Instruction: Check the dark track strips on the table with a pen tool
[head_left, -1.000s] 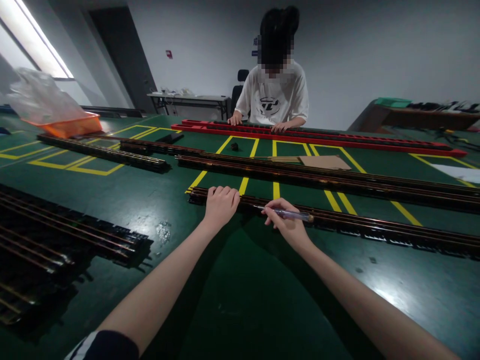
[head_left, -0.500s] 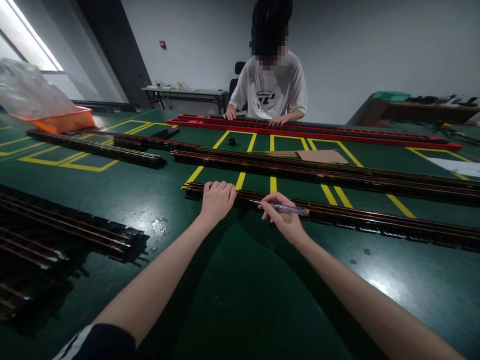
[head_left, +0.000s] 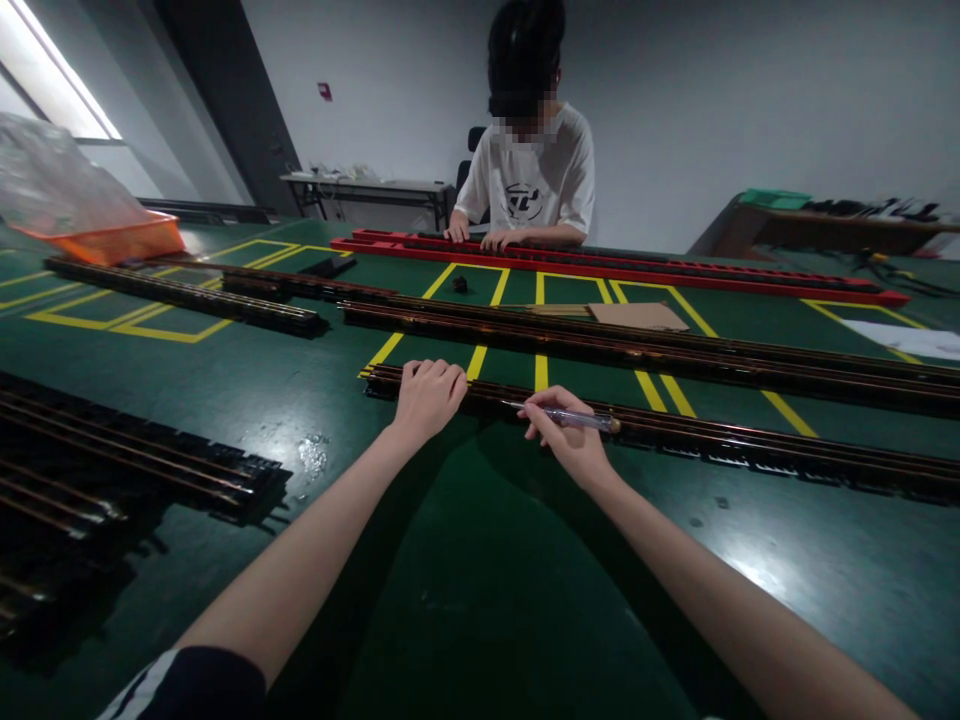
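Observation:
A long black rail with copper strips (head_left: 697,440) lies across the green table in front of me. Over its left part my left hand (head_left: 432,395) is closed, fingers bent across the far side; the fingertips are hidden. My right hand (head_left: 562,430) grips a small screwdriver (head_left: 574,417) with a clear purplish handle. Its thin shaft points left and its tip is at the rail, between my two hands; whether it touches a strip I cannot tell.
Beyond lies a longer matching rail (head_left: 637,350), with cardboard (head_left: 637,316) behind it. A co-worker (head_left: 525,190) leans over a red tray-like rail (head_left: 675,272). More rails (head_left: 150,440) are piled at left, near an orange basket (head_left: 142,240) with plastic bags. Yellow tape marks the table (head_left: 480,620).
The view has shifted slightly. My hands keep their holds on the rail and the screwdriver. The co-worker's body and one hand have moved left along the red rail.

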